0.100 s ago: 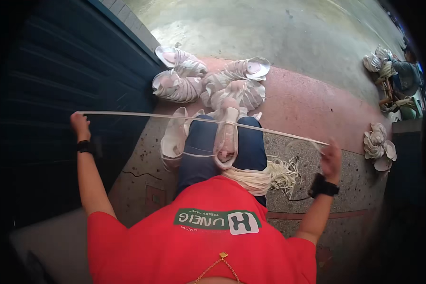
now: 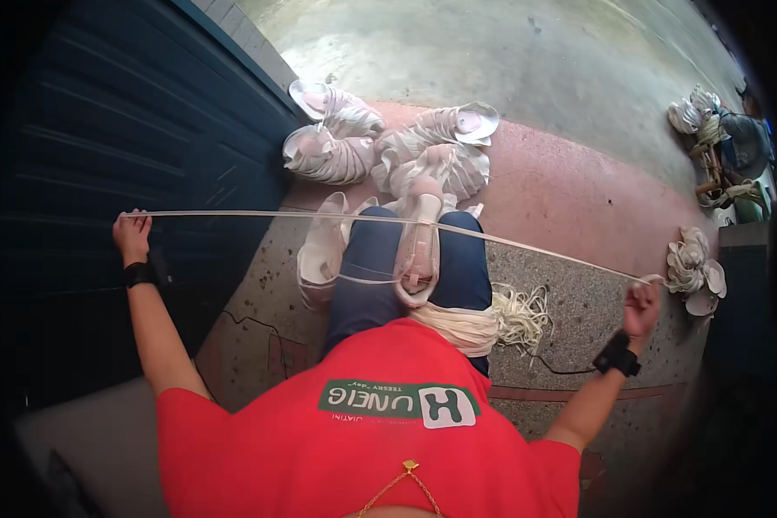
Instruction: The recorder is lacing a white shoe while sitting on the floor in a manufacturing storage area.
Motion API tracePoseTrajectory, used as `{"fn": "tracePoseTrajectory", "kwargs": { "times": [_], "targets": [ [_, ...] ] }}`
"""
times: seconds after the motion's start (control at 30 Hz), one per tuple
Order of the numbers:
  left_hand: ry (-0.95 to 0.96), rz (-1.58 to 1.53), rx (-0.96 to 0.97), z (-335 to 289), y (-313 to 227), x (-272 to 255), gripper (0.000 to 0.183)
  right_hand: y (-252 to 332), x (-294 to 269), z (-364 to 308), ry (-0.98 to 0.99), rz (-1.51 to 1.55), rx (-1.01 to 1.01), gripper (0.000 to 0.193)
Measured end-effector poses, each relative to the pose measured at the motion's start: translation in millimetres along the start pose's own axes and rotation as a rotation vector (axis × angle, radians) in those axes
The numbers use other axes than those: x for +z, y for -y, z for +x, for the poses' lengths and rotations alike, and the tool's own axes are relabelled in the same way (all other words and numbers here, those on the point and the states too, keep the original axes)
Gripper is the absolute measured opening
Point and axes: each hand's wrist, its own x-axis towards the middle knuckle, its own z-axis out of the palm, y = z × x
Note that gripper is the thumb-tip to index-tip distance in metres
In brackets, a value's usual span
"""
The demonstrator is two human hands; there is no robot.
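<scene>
A pale pink and white shoe upper (image 2: 419, 250) rests between my knees, its toe end pointing away from me. A long white shoelace (image 2: 319, 215) crosses it and stretches almost straight out to both sides. At far left my left hand (image 2: 133, 235) is closed on one end of the lace, and at far right my right hand (image 2: 641, 309) pinches the other. A thinner pale strand loops from the upper over my left thigh. Beside my left knee is another pale upper (image 2: 322, 250). A bundle of cream laces (image 2: 457, 328) lies over my right thigh, its loose ends (image 2: 521, 318) hanging beside it.
Beyond my knees, stacks of nested shoe uppers (image 2: 330, 157) lie on the pinkish floor strip. A dark blue panel (image 2: 147, 112) rises close on the left. More pale pieces (image 2: 691, 259) are piled at right, with another cluster (image 2: 704, 112) farther off. A dark cable crosses the floor.
Both hands have moved farther apart, my right one outward and somewhat lower, my left one slightly outward. The lace between them spans a longer stretch.
</scene>
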Motion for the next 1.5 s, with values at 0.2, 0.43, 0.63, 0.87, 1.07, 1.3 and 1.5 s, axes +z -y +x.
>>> {"fn": "tracePoseTrajectory", "kwargs": {
  "times": [0.2, 0.43, 0.63, 0.87, 1.07, 1.3, 1.5],
  "targets": [
    [0.256, -0.404, -0.095, -13, -31, 12, 0.012, 129, -15, 9, 0.123, 0.254, -0.261, 0.017],
    [0.390, 0.175, 0.110, -90, -9, 129, 0.014, 102, 13, 10, 0.012, -0.252, -0.425, 0.033],
    [0.927, 0.297, -0.247, -264, 94, 269, 0.044, -179, 133, 22, 0.364, -1.144, -0.244, 0.020],
    [1.365, 0.446, -0.461, -418, 170, 341, 0.023, -360, 185, -4, 0.734, -1.443, -0.077, 0.016],
    [1.276, 0.426, -0.579, -454, 213, 361, 0.014, -377, 191, 11, 0.616, -1.762, -0.282, 0.021],
    [1.220, 0.450, -0.560, -462, 219, 365, 0.016, -383, 196, 20, 0.620, -1.834, -0.326, 0.019],
    [1.224, 0.367, -0.584, -459, 216, 362, 0.016, -382, 204, 24, 0.813, -1.950, -0.547, 0.012]
  ]
}}
